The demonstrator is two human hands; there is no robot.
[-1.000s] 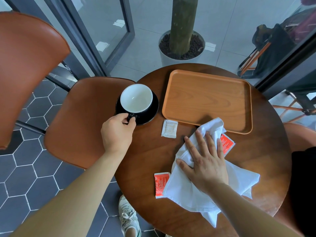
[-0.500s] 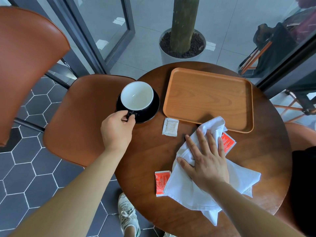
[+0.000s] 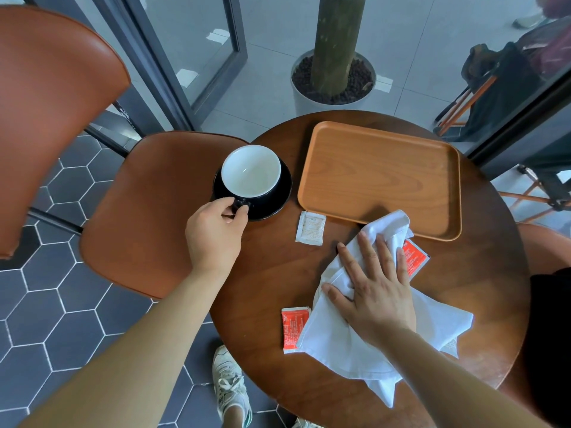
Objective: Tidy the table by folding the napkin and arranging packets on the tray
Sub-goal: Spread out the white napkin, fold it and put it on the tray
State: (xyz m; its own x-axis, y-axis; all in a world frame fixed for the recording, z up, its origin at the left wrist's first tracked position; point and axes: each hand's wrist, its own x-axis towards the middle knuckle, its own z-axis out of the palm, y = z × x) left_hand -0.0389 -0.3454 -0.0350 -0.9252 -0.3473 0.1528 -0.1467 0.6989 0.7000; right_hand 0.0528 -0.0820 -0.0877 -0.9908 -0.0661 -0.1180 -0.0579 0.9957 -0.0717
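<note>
A crumpled white napkin [image 3: 346, 344] lies on the round wooden table [image 3: 272, 273]. My right hand [image 3: 374, 288] rests flat on it, fingers spread. A red packet [image 3: 293, 329] pokes out at the napkin's left edge, another red packet [image 3: 415, 257] at its right, and a white packet [image 3: 310, 227] lies apart near the tray. A further white packet corner [image 3: 451, 345] shows under the napkin's right side. The wooden tray [image 3: 380, 177] sits at the back, with nothing on it. My left hand [image 3: 216, 233] pinches the handle of a white cup [image 3: 251, 171] on a black saucer [image 3: 281, 196].
A brown leather chair seat [image 3: 145, 217] stands left of the table, and another chair back [image 3: 46, 112] is further left. A potted tree trunk [image 3: 335, 72] is behind the table. My shoe [image 3: 230, 387] shows below the table edge.
Almost nothing has moved: both hands stay where they were, the left on the cup handle, the right on the napkin. Only the camera has shifted slightly.
</note>
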